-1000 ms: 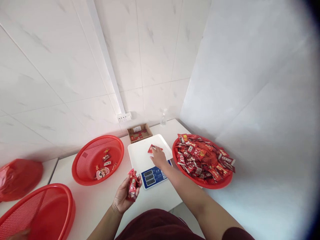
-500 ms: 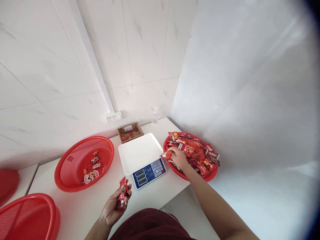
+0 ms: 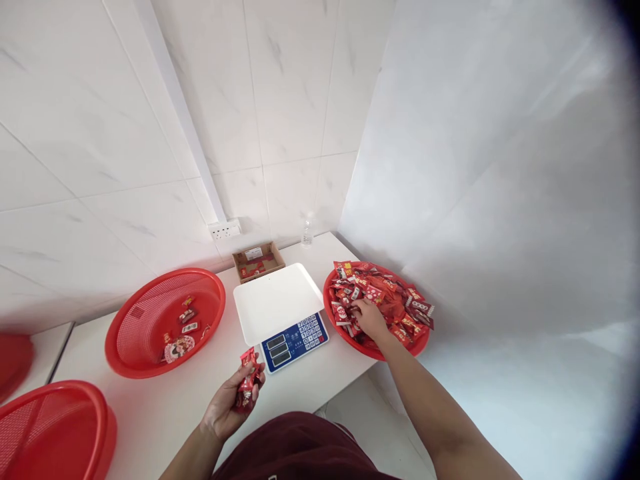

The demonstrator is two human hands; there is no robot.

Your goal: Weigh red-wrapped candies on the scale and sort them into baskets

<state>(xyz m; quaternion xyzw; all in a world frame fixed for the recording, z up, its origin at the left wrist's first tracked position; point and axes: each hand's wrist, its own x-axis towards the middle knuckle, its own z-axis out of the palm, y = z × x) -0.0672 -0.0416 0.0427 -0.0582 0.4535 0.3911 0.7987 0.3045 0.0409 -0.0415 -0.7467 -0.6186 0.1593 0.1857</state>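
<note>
My left hand (image 3: 227,405) is closed around a small bunch of red candy packets (image 3: 247,377), held over the white table near its front edge. My right hand (image 3: 369,317) reaches into the red basket (image 3: 380,351) on the right, which is heaped with red candy packets (image 3: 387,297); its fingers rest curled on the pile, and I cannot make out whether they pinch one. Between the baskets stands a white scale (image 3: 279,301) with a blue keypad (image 3: 295,340); its pan is bare.
A red mesh basket (image 3: 135,357) on the left holds a few candies (image 3: 181,331). Another red basket (image 3: 53,427) sits at the lower left. A small cardboard box (image 3: 253,261), a clear bottle (image 3: 307,233) and a wall socket (image 3: 225,230) are at the back.
My right hand lifted a red packet off the scale pan, carried it right to the full basket, and now rests in the pile. The left hand stayed closed on its packets.
</note>
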